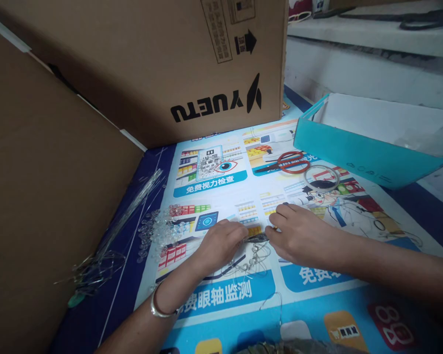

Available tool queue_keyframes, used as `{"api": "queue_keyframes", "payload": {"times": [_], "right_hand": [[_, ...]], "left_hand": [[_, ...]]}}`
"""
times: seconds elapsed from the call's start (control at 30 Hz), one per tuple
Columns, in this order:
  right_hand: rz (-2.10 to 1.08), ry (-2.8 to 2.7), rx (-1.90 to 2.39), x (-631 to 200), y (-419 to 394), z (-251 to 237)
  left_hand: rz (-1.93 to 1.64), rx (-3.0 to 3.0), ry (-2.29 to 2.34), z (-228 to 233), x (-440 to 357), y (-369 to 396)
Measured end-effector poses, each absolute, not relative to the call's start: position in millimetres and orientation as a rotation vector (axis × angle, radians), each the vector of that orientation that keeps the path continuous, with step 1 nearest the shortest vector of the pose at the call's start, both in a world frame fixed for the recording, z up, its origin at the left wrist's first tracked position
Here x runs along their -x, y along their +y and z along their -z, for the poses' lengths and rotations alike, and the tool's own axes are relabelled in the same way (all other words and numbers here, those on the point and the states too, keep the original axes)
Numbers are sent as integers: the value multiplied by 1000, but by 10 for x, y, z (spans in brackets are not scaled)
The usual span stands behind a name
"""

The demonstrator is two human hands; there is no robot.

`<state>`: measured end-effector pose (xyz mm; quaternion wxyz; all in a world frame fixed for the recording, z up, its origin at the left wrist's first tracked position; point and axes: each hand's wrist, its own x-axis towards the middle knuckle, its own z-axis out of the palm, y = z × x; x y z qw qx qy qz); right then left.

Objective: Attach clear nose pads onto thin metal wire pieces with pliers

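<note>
Hands meet at the mat's [225, 305] middle: the left hand [221, 243] and right hand [299, 233] each pinch an end of a small dark tool [256, 238], fingers closed on it. Wires [253, 260] lie just below, clear beads [162, 228] left, scissors [286, 162] and tape roll [322, 178] behind.

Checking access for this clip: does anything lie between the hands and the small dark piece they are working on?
Nothing visible does. The left hand and right hand both already pinch the small dark piece between them, above thin wires on the mat.
</note>
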<state>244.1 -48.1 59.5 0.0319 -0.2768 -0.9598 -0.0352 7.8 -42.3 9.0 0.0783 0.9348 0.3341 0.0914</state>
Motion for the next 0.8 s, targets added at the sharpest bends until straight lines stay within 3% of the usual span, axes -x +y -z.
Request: {"api": "queue_keyframes", "payload": {"times": [0.8], "right_hand": [[113, -2970, 1015, -2250, -695, -547]], "left_hand": [[-295, -2716, 968, -109, -73, -409]]}}
